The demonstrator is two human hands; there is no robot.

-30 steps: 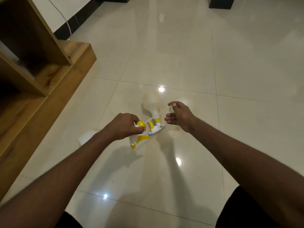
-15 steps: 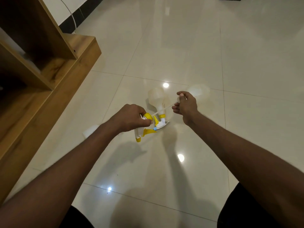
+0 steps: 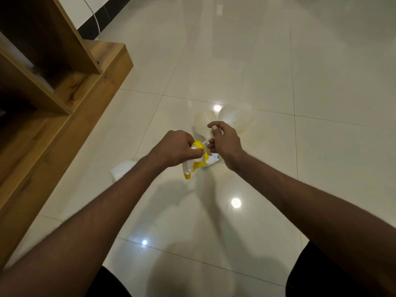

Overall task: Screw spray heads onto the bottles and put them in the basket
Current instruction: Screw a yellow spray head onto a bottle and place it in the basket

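My left hand (image 3: pixel 175 147) is closed around a yellow and white spray head (image 3: pixel 194 165), nozzle pointing down and towards me. My right hand (image 3: pixel 225 142) grips a translucent empty bottle (image 3: pixel 237 117) by its neck, the body pointing away from me. The bottle's neck sits just right of the spray head's yellow collar, and a thin dip tube runs between them. A second translucent bottle (image 3: pixel 203 122) lies on the floor behind my hands, with a white and yellow spray head (image 3: pixel 213 159) on it, partly hidden. No basket is in view.
A wooden shelf unit (image 3: pixel 64 99) stands along the left, its base edge running close to my left forearm. A small white object (image 3: pixel 122 169) lies on the glossy tiled floor (image 3: pixel 278 61) beside my left wrist. My knees show at the bottom edge.
My right hand has brought the held bottle left towards the spray head, so both hands are closer together. The view has shifted slightly.
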